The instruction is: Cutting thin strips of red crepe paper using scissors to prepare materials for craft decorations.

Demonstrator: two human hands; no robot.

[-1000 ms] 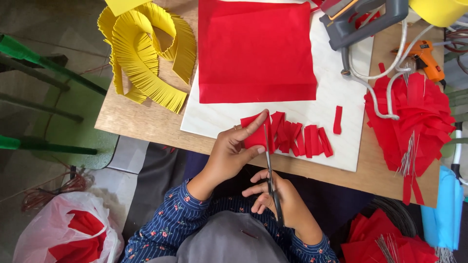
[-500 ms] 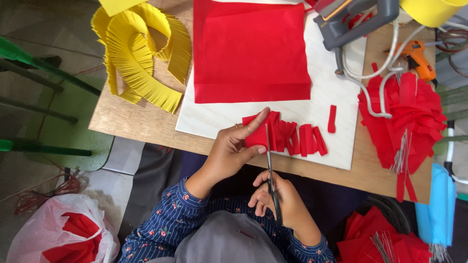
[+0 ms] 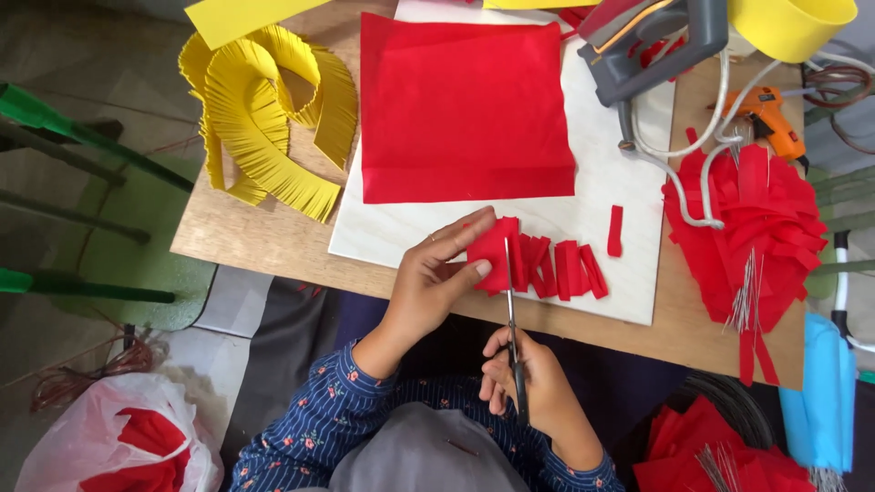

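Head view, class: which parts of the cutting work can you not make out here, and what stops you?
- Scissors: handles hidden inside the right hand.
- Red paper strip: the end being cut is covered by the left hand fingers.
- Yellow bowl: cut off by the top edge.
- Red paper pile: cut off by the bottom edge.
- Thin wires: too small to count.

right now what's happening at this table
A person is snipping a folded piece of red paper into strips. The left hand pins it on the white board while the right hand works slim metal scissors into its edge. Cut red strips lie just beside; a fringed yellow paper band sits farther off.
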